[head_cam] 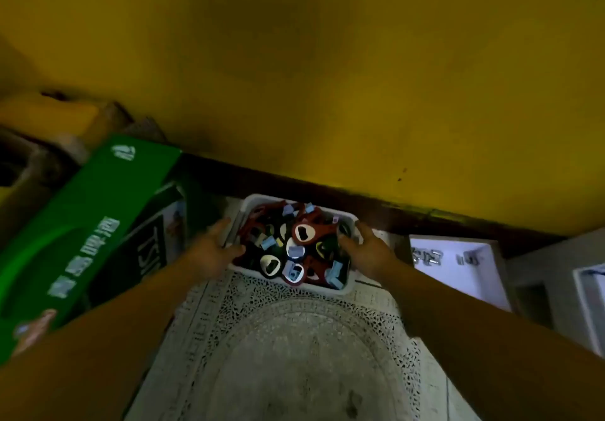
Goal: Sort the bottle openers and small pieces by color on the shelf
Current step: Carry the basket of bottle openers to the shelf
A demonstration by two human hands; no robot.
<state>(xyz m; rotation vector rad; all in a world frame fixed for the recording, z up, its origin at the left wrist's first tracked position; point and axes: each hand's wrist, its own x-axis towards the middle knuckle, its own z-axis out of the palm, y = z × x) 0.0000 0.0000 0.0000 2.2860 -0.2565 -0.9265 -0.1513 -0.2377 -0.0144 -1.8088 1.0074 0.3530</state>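
A white rectangular basket [262, 198] stands on a lace cloth against the yellow wall. It is full of mixed bottle openers, among them a red bottle opener [307, 232] on top, dark green ones and white-faced ones, with small light-blue pieces [334, 276] scattered between them. My left hand [212, 250] grips the basket's left rim, thumb over the edge. My right hand [368, 252] holds the right rim, fingers curled inside it. The scene is dim and slightly blurred.
A green printed carton [82, 224] leans at the left, close to my left forearm, with brown boxes behind it. A white open box [458, 266] holding small metal parts sits at the right. The white lace cloth [294, 338] covers the surface in front.
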